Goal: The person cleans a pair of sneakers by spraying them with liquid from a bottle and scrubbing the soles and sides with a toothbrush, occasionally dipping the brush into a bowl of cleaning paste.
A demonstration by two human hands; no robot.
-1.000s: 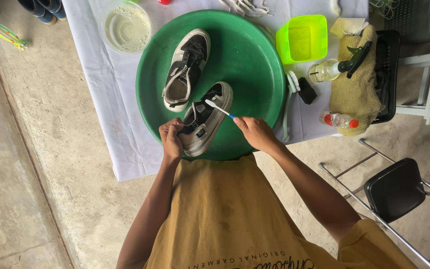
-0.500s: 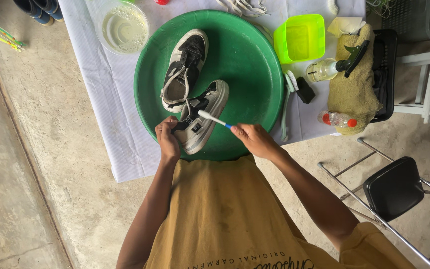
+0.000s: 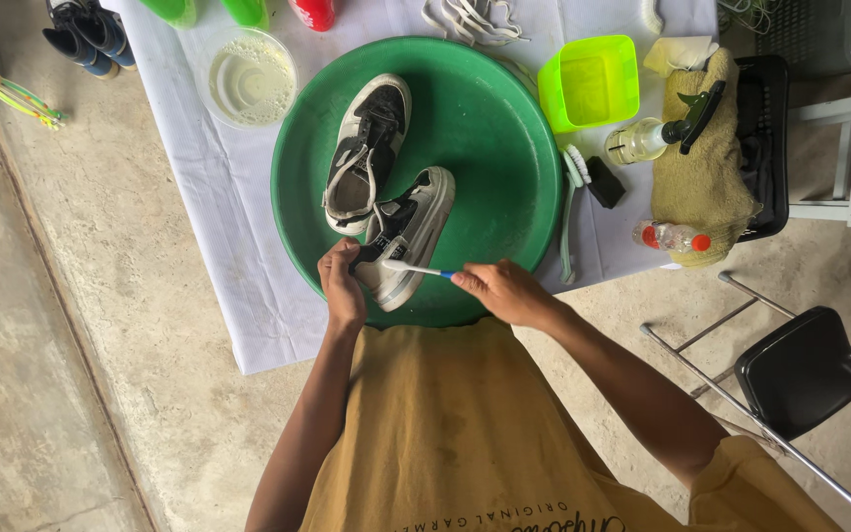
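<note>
Green basin (image 3: 504, 128) near the tabletop's front edge: left hand (image 3: 342, 288) grips a sneaker (image 3: 408, 234), right hand (image 3: 502, 292) pinches a toothbrush (image 3: 416, 268).

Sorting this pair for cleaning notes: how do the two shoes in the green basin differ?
The near shoe is gripped by the left hand, with the toothbrush in the right hand against it; the far shoe lies untouched. The near shoe tilts sideways, resting on the far shoe, which lies flatter, opening upward. Both are black-and-white sneakers inside the green basin.
</note>
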